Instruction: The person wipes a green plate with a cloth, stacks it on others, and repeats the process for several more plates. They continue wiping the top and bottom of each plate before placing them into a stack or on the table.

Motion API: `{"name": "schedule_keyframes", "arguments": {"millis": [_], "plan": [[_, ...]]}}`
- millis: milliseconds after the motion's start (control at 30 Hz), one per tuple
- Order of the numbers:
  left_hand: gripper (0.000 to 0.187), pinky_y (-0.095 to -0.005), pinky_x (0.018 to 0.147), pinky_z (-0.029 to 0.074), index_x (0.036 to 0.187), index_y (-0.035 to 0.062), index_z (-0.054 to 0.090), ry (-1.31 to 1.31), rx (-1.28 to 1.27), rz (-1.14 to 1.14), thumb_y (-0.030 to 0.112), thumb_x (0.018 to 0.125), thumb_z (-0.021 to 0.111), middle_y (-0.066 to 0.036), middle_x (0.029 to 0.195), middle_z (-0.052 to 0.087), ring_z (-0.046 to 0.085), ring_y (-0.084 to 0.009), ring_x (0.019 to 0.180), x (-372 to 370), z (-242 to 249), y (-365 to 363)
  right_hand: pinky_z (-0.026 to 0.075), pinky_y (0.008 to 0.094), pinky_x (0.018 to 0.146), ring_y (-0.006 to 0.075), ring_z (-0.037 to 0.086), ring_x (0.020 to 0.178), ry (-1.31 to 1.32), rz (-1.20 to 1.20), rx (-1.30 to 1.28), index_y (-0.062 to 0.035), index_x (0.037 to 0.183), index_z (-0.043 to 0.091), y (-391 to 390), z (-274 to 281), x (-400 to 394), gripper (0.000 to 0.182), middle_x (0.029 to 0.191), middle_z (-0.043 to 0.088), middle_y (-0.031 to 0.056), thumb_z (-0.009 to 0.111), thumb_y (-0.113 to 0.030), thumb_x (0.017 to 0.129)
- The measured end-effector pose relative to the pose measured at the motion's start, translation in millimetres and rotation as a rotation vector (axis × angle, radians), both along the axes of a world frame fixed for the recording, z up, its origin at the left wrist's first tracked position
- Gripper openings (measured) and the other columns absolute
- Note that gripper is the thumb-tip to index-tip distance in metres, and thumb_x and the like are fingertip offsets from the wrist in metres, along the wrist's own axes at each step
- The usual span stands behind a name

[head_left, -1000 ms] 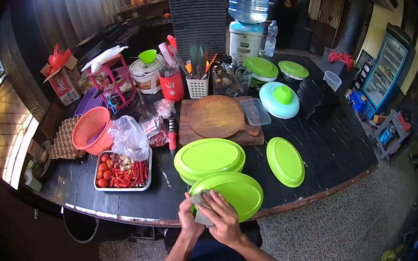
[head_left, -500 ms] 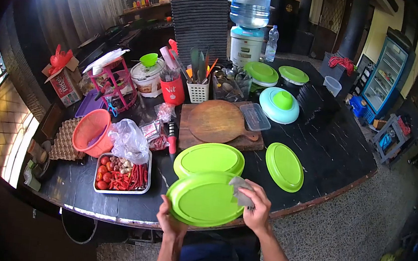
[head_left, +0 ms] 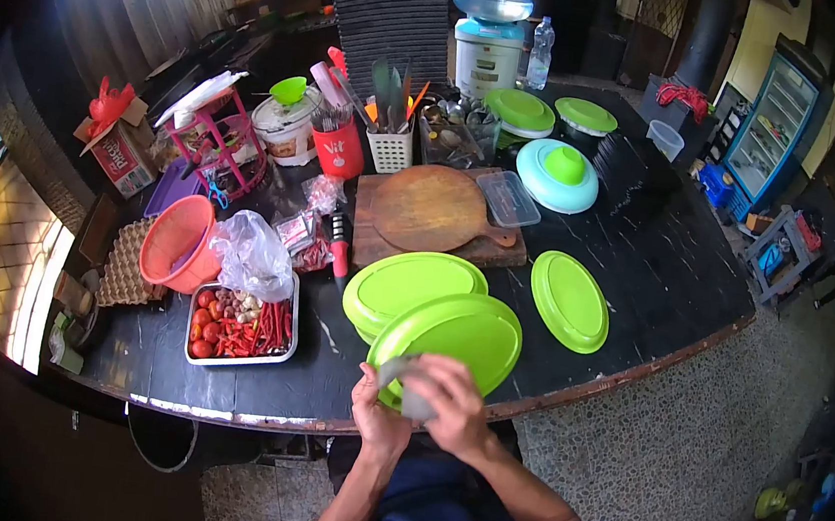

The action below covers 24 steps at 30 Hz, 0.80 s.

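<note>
A green oval plate (head_left: 470,338) is tilted up over the table's front edge, with my left hand (head_left: 379,418) closed on its lower left rim. My right hand (head_left: 449,406), somewhat blurred, presses a grey cloth (head_left: 414,404) against the plate's lower left part, close to my left thumb. Just behind the held plate lie more green oval plates (head_left: 399,294), seemingly stacked and partly covered by it. Another green oval plate (head_left: 570,303) lies by itself to the right.
On the left stand a metal tray (head_left: 239,362) of tomatoes, chillies and garlic, a plastic bag (head_left: 255,253) and an orange basket (head_left: 177,247). A round wooden board (head_left: 430,208) lies behind the plates, beside a clear lid (head_left: 509,199). Lidded bowls (head_left: 556,176) stand farther back.
My right hand has moved the cloth from the plate's right rim across to its lower left. The plate has shifted right and is turned more steeply. The camera view has moved slightly.
</note>
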<state>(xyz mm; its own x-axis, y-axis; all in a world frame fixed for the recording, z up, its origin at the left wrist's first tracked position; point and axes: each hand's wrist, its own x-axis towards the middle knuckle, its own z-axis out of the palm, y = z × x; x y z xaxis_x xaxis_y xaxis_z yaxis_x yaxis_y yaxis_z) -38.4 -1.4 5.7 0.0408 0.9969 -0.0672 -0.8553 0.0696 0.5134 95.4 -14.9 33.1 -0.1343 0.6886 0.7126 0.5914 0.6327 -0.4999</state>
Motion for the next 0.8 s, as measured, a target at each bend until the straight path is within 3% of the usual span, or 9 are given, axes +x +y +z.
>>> {"name": "schedule_keyframes", "arguments": {"millis": [133,367,400,500,533,667,800], "plan": [[0.046,-0.0380,0.096,0.053,0.119,-0.0057,0.063,0.118,-0.043,0.050,0.036,0.110,0.046,-0.013,0.118,0.069,0.068,-0.0216,0.105,3.1,16.9,-9.2,0.052,0.0464,0.094,0.0380,0.061,0.110,0.226,-0.337,-0.047,-0.0067,0.120,0.071,31.7,12.9,20.2,0.061,0.115,0.064,0.0160,0.059,0.015,0.064],[0.043,-0.0329,0.087,0.056,0.111,-0.0008,0.064,0.113,-0.032,0.084,0.038,0.109,0.046,-0.009,0.111,0.070,0.069,-0.0178,0.098,3.5,10.2,-0.5,0.051,0.0440,0.098,0.0324,0.061,0.116,0.080,-0.036,-0.038,-0.0086,0.121,0.072,-6.2,4.9,-15.0,0.058,0.117,0.064,0.0120,0.068,0.010,0.067],[0.045,-0.0368,0.094,0.053,0.120,0.0027,0.061,0.181,-0.005,0.095,0.042,0.110,0.041,-0.010,0.116,0.068,0.066,-0.0203,0.103,-2.0,7.5,2.7,0.051,0.0435,0.100,0.0315,0.060,0.118,0.074,0.024,-0.035,-0.0085,0.121,0.072,-12.6,2.7,-18.8,0.057,0.118,0.064,0.0116,0.068,0.009,0.068],[0.043,-0.0357,0.091,0.054,0.121,0.0008,0.062,0.067,-0.022,0.061,0.038,0.110,0.042,-0.011,0.116,0.069,0.068,-0.0212,0.104,-12.3,10.4,6.0,0.051,0.0432,0.101,0.0308,0.060,0.119,0.009,0.085,-0.037,-0.0050,0.116,0.073,-20.6,-5.4,-8.5,0.050,0.121,0.065,0.0112,0.069,0.006,0.068],[0.045,-0.0385,0.097,0.052,0.124,0.0011,0.060,0.042,-0.056,0.094,0.040,0.110,0.041,-0.011,0.121,0.068,0.066,-0.0228,0.110,-13.3,13.7,6.8,0.052,0.0429,0.099,0.0309,0.061,0.118,-0.024,0.096,-0.024,-0.0045,0.112,0.075,-21.8,-8.1,-1.8,0.047,0.121,0.066,0.0113,0.070,0.007,0.066],[0.051,-0.0452,0.110,0.042,0.131,0.0015,0.056,-0.020,-0.096,0.106,0.045,0.109,0.041,-0.011,0.132,0.063,0.059,-0.0263,0.124,-23.2,20.4,9.4,0.053,0.0443,0.095,0.0351,0.063,0.112,-0.026,-0.127,0.021,-0.0032,0.105,0.075,-10.8,-17.9,31.7,0.046,0.119,0.067,0.0140,0.065,0.014,0.064],[0.051,-0.0463,0.112,0.041,0.132,0.0011,0.056,-0.023,-0.102,0.037,0.044,0.109,0.040,-0.011,0.135,0.062,0.057,-0.0268,0.128,-21.4,26.9,4.0,0.053,0.0451,0.092,0.0376,0.063,0.108,0.054,-0.356,0.051,-0.0031,0.108,0.074,11.6,-6.5,57.5,0.046,0.110,0.067,0.0158,0.061,0.015,0.068]]}}
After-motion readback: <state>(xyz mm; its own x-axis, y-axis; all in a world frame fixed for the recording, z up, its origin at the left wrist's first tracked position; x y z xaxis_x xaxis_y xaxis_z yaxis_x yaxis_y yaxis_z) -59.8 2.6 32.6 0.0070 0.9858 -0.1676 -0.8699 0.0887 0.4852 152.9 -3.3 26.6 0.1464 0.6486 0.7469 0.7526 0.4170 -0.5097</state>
